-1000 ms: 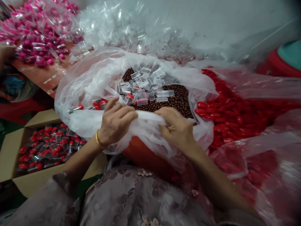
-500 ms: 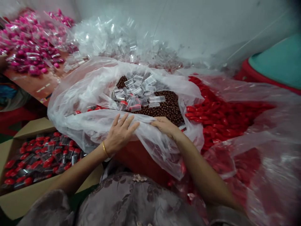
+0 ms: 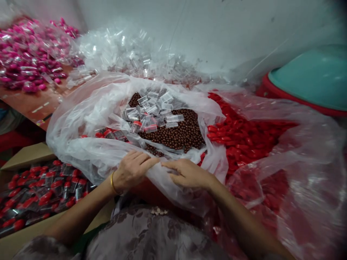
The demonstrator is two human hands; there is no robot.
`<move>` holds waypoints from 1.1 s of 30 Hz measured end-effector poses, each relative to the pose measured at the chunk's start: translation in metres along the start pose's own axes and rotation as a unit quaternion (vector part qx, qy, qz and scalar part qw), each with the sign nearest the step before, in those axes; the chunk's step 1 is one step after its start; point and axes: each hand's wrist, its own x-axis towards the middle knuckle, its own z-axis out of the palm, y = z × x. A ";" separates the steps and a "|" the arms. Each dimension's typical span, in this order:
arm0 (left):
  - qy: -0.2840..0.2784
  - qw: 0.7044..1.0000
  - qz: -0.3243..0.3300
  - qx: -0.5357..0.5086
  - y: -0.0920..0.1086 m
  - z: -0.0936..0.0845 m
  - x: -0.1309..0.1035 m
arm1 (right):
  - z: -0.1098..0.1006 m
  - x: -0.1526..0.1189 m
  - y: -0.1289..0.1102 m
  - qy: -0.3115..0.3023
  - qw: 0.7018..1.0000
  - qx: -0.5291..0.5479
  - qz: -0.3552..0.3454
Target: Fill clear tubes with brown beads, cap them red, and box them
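A large translucent plastic bag (image 3: 81, 151) lies spread wide in front of me. Inside it are small brown balls (image 3: 187, 130), with several clear plastic tubes (image 3: 151, 106) heaped on top. At the bag's near edge, my left hand (image 3: 132, 169) has its fingers curled over the film, a gold bangle at its wrist. My right hand (image 3: 189, 173) pinches the same edge just beside it, thumb and fingers closed on the plastic. Some red-capped containers (image 3: 110, 133) rest in the bag's left part.
Red caps (image 3: 244, 137) fill another plastic bag at right. A cardboard box (image 3: 29, 155) of red-capped containers stands at lower left. Pink-capped containers (image 3: 29, 65) are piled at far left, clear tubes (image 3: 121, 50) along the wall. A teal basin (image 3: 311, 79) sits at upper right.
Both hands have drawn the bag's near edge down toward my body, showing more brown balls. My left fingers, earlier spread flat on the film, are now curled. The view has shifted slightly.
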 end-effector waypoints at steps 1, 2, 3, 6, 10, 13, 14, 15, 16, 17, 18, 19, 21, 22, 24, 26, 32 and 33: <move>-0.024 0.999 0.005 -0.025 0.000 -0.002 -0.003 | 0.001 -0.001 0.000 -0.016 1.000 0.008 -0.006; -0.055 0.997 0.008 -0.050 0.001 -0.005 -0.005 | 0.002 -0.002 0.001 -0.025 0.999 0.022 -0.006; -0.086 0.994 0.009 -0.070 0.001 -0.009 -0.007 | 0.003 -0.002 0.003 -0.021 0.999 0.044 -0.001; -0.110 0.991 0.013 -0.072 0.004 -0.023 -0.004 | 0.003 0.003 0.018 0.059 0.985 0.156 0.051; 0.021 0.997 0.072 0.025 0.009 -0.040 0.014 | -0.005 0.017 0.039 0.194 0.951 0.183 0.157; 0.098 0.986 0.113 0.067 0.013 -0.042 0.022 | -0.007 0.022 0.043 0.208 0.950 0.052 0.227; 0.111 0.985 0.112 0.070 0.014 -0.040 0.021 | -0.005 0.022 0.041 0.216 0.950 0.017 0.225; 0.121 0.985 0.100 0.069 0.014 -0.037 0.019 | -0.004 0.021 0.039 0.236 0.950 -0.005 0.206; 0.128 0.987 0.077 0.065 0.014 -0.034 0.016 | -0.002 0.018 0.037 0.265 0.950 -0.019 0.167; 0.132 0.988 0.051 0.058 0.014 -0.031 0.013 | -0.001 0.016 0.033 0.301 0.946 -0.027 0.115; 0.134 0.989 0.025 0.051 0.014 -0.028 0.010 | 0.000 0.013 0.029 0.333 0.941 -0.033 0.057; 0.135 0.990 0.004 0.045 0.014 -0.025 0.007 | 0.000 0.010 0.024 0.349 0.936 -0.038 0.003; 0.133 0.990 -0.011 0.038 0.014 -0.021 0.004 | 0.000 0.006 0.013 0.321 0.942 -0.044 -0.082; 0.133 0.990 -0.007 0.035 0.014 -0.019 0.004 | 0.001 0.005 0.007 0.281 0.953 -0.044 -0.109; 0.134 0.990 0.004 0.033 0.015 -0.017 0.005 | 0.003 0.005 -0.003 0.191 0.972 -0.038 -0.129; 0.126 0.992 0.008 0.023 0.016 -0.017 0.006 | 0.006 0.006 -0.008 0.178 0.975 -0.021 -0.128; 0.007 0.994 -0.107 0.033 0.008 -0.024 0.002 | 0.002 -0.003 -0.014 0.190 0.969 0.150 -0.057; -0.044 0.993 -0.106 0.022 0.007 -0.023 -0.002 | 0.001 -0.005 -0.016 0.109 0.973 0.198 -0.052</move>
